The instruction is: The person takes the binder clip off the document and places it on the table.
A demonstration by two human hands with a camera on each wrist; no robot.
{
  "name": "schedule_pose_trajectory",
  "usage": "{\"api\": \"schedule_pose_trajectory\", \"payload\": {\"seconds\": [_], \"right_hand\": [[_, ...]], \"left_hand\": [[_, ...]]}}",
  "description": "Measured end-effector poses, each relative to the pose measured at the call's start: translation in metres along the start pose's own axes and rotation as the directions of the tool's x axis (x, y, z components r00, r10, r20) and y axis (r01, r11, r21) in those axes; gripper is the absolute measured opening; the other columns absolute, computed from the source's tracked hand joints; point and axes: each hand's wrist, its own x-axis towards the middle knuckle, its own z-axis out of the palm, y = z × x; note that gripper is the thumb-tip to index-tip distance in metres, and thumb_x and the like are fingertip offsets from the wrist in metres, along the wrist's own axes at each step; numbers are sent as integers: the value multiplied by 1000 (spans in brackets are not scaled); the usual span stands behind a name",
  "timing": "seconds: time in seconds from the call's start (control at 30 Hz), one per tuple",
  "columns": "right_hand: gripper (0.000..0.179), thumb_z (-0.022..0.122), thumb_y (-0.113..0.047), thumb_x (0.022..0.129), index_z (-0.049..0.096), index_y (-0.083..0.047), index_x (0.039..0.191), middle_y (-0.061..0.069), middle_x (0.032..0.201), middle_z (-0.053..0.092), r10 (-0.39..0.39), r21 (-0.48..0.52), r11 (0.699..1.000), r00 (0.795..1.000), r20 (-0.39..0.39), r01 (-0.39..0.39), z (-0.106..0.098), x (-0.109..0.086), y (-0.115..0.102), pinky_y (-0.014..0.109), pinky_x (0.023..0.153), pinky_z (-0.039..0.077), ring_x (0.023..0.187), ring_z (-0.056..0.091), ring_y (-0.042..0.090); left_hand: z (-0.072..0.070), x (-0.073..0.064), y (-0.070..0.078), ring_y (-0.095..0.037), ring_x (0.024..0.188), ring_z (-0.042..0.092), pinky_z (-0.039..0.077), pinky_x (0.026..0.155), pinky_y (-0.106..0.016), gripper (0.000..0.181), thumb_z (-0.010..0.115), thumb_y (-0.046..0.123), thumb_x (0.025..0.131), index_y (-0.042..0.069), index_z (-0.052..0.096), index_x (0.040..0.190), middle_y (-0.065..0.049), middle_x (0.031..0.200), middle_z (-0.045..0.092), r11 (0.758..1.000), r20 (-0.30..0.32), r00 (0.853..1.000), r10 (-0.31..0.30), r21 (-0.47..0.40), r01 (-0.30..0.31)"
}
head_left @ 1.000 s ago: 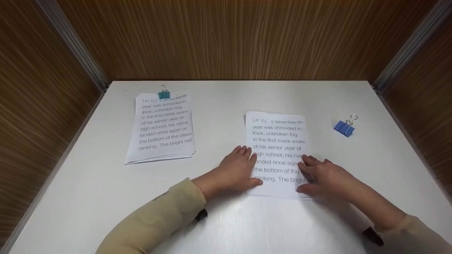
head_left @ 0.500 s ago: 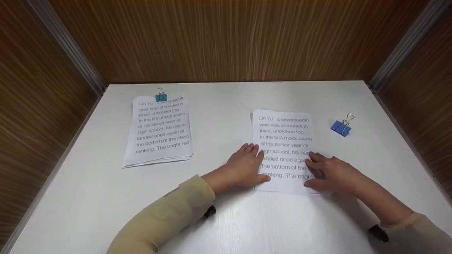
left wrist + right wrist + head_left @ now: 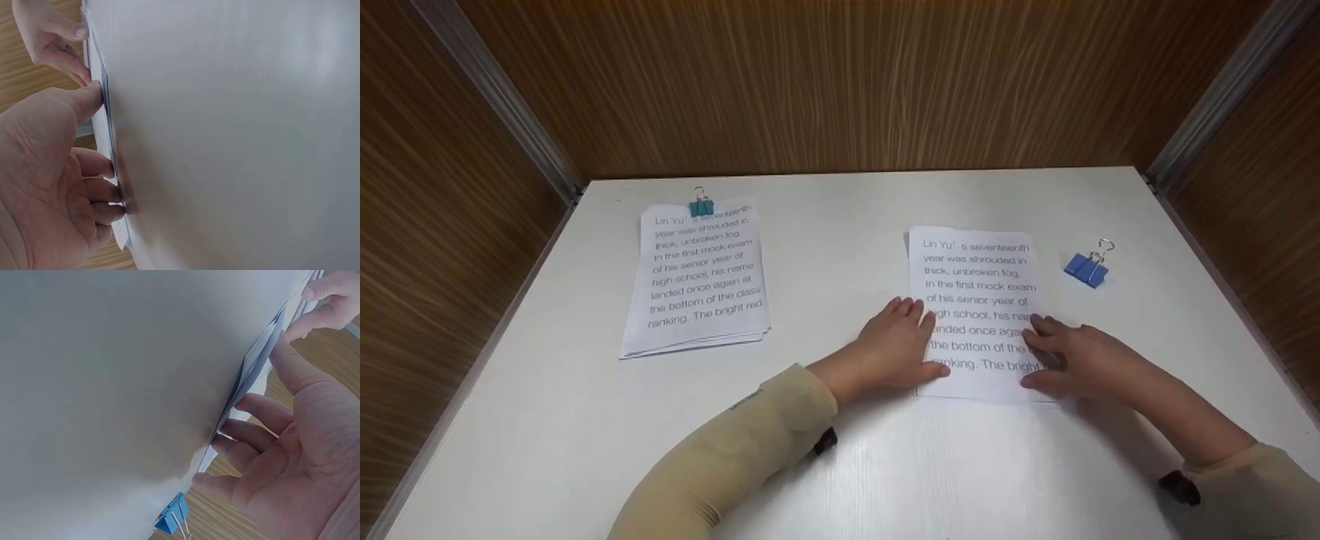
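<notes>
A stack of printed paper sheets (image 3: 975, 300) lies on the white table between both hands. My left hand (image 3: 896, 345) rests along its left edge, the thumb lying on the top sheet and the other fingers at the side. At the right edge, my right hand (image 3: 1091, 360) touches the paper with its thumb on top and fingers spread. Both wrist views show the fingertips of the left hand (image 3: 62, 169) and right hand (image 3: 281, 433) against the stack's edges. In the right wrist view some lower sheets (image 3: 259, 354) fan slightly apart.
A blue binder clip (image 3: 1086, 270) lies to the right of the stack. On the left, another paper stack (image 3: 697, 277) carries a teal binder clip (image 3: 701, 207) at its top edge. Wood-grain panels (image 3: 840, 90) stand around the white table (image 3: 547, 435).
The paper stack has slid to the right and farther from me, with both hands moving along at its edges. It now lies closer to the blue clip. The view has shifted slightly.
</notes>
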Motion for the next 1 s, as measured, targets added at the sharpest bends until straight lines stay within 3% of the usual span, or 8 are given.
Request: {"api": "schedule_pose_trajectory", "payload": {"seconds": [0.77,1.0], "right_hand": [[86,85,-48,89,53,2,152,29,165,35,-7,20,1000,999,41,6,-14,11,26,67,117,34,151,30,55],[89,84,-51,88,53,2,152,30,165,34,15,3,1000,999,46,-15,-17,13,32,67,114,38,149,31,57]], "left_hand": [[-2,26,7,-30,160,24,11,131,-38,91,49,69,103,4,35,165,-19,171,31,1000,-18,1000,-7,15,7],[-5,33,8,-30,161,22,10,131,-38,91,48,69,103,5,32,166,-18,172,28,1000,-8,1000,-7,10,7]]}}
